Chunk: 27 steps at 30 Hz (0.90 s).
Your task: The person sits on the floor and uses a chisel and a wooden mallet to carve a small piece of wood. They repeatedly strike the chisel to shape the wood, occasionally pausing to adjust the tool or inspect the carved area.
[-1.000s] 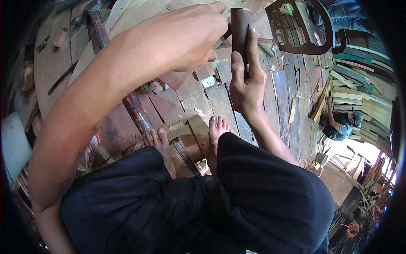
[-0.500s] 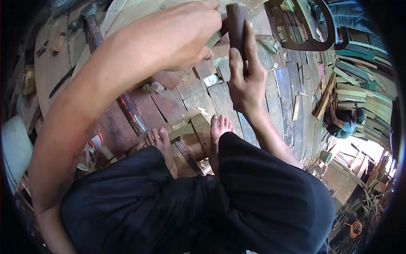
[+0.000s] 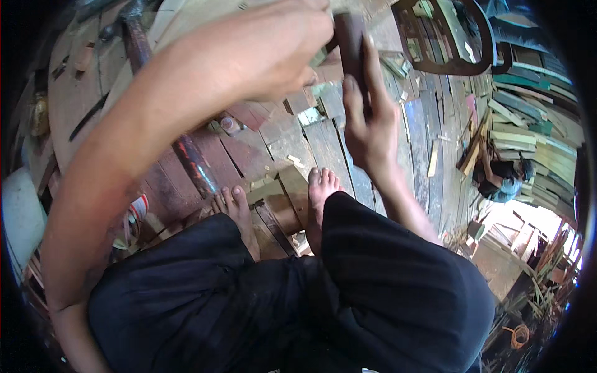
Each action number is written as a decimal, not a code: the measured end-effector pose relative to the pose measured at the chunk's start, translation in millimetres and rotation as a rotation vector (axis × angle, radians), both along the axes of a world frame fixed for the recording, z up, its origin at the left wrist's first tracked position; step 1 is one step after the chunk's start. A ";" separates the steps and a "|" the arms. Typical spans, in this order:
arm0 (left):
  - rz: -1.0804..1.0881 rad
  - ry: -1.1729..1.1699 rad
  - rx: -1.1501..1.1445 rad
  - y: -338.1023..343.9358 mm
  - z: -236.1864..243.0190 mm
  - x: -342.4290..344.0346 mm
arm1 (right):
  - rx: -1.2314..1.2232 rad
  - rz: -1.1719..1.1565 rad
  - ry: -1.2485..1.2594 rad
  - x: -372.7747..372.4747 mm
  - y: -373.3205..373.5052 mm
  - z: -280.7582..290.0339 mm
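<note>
My right hand (image 3: 376, 127) is wrapped round a dark brown rounded bar (image 3: 352, 45), thumb and a finger lying along its sides. The bar stands near the top of the view, its blunt end pointing away from me. Just left of it, my left hand (image 3: 298, 46) is closed with curled fingers. What those fingers hold, if anything, is hidden behind the hand at the upper edge. Beneath my left forearm lies a long-handled hammer (image 3: 138, 46), its head at the upper left.
Plank flooring (image 3: 323, 146) carries wood scraps and a small bottle (image 3: 230, 125). A wood block (image 3: 291, 193) lies between my feet. At upper right is a dark curved frame (image 3: 457, 67). Another person (image 3: 500, 180) is by stacked boards (image 3: 516, 137) at right. Orange cord (image 3: 519, 336) lies lower right.
My right hand and the brown bar have shifted slightly down and to the right. My left hand has moved a little to the right.
</note>
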State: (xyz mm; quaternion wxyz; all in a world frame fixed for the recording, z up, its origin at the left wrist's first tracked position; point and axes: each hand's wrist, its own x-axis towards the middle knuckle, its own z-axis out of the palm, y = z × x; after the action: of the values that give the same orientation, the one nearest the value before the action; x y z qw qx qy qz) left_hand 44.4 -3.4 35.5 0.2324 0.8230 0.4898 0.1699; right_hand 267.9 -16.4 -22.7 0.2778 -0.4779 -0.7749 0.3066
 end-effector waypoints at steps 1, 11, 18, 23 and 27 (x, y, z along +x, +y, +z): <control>0.015 0.073 -0.132 -10.0 20.7 -11.2 | -0.245 -0.054 0.016 -25.9 -0.1 4.2; -0.068 0.207 -0.297 1.4 17.5 -11.2 | 0.109 -0.010 0.061 -10.1 -4.3 -20.2; 0.060 0.067 0.118 -11.1 -28.3 -15.7 | -0.184 -0.082 0.077 -24.0 -5.2 -19.5; 0.011 0.042 0.014 -0.7 -19.7 -3.9 | 0.201 -0.010 0.112 -0.1 -5.1 -35.8; 0.009 0.102 -0.005 -3.3 -14.0 -6.3 | 0.101 -0.018 0.107 -3.3 -10.2 -32.4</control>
State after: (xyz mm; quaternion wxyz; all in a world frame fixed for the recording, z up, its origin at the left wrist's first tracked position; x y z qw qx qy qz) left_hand 38.2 -6.7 21.5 0.2082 0.8277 0.5052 0.1276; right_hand 264.6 -26.6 -55.1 0.3453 -0.4532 -0.7691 0.2896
